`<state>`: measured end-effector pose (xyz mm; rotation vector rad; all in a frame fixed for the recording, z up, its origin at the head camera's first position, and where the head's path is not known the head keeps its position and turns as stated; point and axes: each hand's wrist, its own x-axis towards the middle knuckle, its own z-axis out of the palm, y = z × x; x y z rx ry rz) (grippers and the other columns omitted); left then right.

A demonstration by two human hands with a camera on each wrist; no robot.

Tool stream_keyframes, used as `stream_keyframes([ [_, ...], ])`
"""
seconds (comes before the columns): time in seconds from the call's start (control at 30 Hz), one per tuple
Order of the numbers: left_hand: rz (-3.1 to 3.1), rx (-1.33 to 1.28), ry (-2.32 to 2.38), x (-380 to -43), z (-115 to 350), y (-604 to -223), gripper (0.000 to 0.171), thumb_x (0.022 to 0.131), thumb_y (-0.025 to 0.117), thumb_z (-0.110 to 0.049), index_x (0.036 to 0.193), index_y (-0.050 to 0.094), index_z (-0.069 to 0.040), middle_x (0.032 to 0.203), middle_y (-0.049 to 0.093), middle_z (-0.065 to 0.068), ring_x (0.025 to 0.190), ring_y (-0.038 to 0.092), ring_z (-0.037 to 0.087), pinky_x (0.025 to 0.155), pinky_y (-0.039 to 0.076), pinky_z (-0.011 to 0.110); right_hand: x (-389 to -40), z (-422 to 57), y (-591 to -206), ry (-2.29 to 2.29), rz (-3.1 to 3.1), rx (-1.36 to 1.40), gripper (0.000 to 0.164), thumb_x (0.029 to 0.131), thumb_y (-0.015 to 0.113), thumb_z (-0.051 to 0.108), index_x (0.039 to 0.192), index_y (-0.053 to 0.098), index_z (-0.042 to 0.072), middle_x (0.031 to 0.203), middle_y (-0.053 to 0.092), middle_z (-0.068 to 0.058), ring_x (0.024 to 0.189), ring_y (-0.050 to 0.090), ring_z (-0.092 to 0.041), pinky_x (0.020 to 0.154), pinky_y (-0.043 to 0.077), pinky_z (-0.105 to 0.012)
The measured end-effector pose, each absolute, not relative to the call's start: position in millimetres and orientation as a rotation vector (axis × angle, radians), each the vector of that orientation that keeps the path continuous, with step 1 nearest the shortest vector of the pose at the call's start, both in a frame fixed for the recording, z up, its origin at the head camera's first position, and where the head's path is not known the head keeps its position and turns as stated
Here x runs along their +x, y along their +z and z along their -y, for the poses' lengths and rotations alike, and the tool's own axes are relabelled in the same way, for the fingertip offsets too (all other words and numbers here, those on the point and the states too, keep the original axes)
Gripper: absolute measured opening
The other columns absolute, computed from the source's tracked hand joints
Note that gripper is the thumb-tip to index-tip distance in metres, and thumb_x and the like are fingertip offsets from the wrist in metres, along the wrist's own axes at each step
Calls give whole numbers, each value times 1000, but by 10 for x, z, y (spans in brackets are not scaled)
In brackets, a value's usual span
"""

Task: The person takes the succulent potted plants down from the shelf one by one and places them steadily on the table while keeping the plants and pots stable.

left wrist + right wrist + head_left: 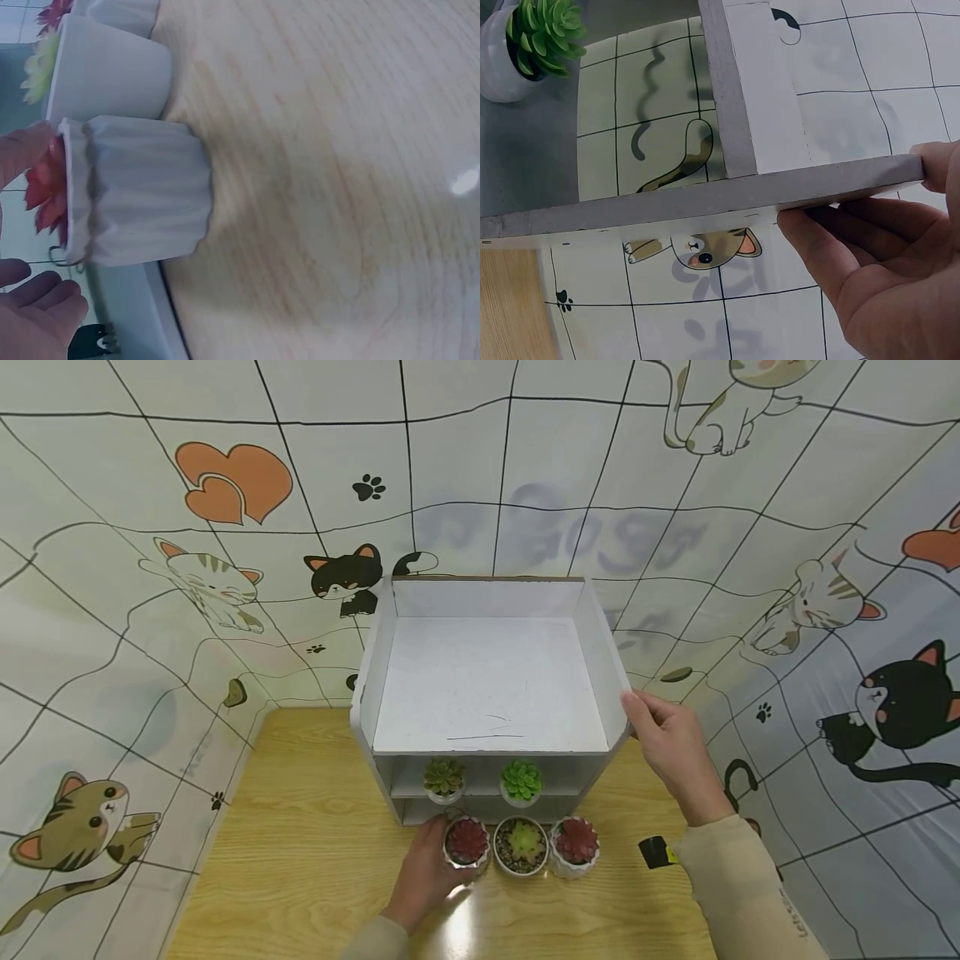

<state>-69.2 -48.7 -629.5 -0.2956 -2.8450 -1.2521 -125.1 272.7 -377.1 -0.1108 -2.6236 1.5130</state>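
Observation:
A white two-level shelf [491,685] stands on the table. Its right side panel [742,187] is pinched between the thumb and fingers of my right hand [667,739]. Around the leftmost red succulent in a fluted white pot [467,842] is my left hand [429,868]. The left wrist view shows the thumb near that pot's rim and the fingers a little apart from it. The pot stands on the table, in a row with a yellow-green succulent [521,846] and another red succulent [576,843].
Inside the shelf sit a dark green succulent [444,777] and a bright green succulent [521,781]. A small black object [655,852] lies on the wooden table [300,843] at the right. Cat-patterned walls [450,468] enclose the back and sides.

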Motion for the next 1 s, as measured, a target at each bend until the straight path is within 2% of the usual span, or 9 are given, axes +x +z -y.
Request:
stream_keyframes([
  [0.13,2839,-326,-1235,-672,528,-6220,91,66,98,-24,141,54,3,141,56,23,127,58,41,105,49,56,-1248,-2729,-3773,1513,2621,-112,58,111,46,39,148,51,-6,143,56,-29,127,60,-38,99,52,-31],
  [0.53,2803,-357,-1199,-639,564,-6022,79,73,94,-24,138,56,1,139,57,22,125,59,40,103,51,54,-1249,-2725,-3771,1518,2620,-122,59,111,46,40,147,51,-6,143,57,-29,125,61,-38,99,53,-34],
  [0.7,2820,-313,-1193,-621,585,-5969,77,76,92,-27,138,57,3,140,57,24,125,59,42,103,50,57,-1251,-2725,-3773,1516,2614,-121,58,111,46,39,147,52,-6,142,58,-29,125,61,-38,95,53,-25],
  [0.77,2822,-299,-1203,-609,598,-5942,78,77,91,-29,139,56,4,141,56,25,127,57,44,104,49,59,-1252,-2723,-3772,1510,2616,-123,58,111,46,39,147,52,-6,141,58,-29,124,62,-38,96,54,-26],
  [0.9,2811,-293,-1230,-586,622,-5881,79,80,90,-31,140,55,5,143,55,28,129,55,47,105,47,61,-1248,-2720,-3770,1507,2617,-127,58,111,46,39,146,52,-6,141,59,-29,124,62,-38,93,53,-21],
  [1.0,2786,-308,-1216,-578,636,-5850,79,81,89,-32,140,55,7,142,56,28,128,56,47,104,48,61,-1245,-2723,-3771,1512,2615,-128,58,110,46,40,146,52,-6,141,59,-28,124,61,-37,89,50,-12],
])
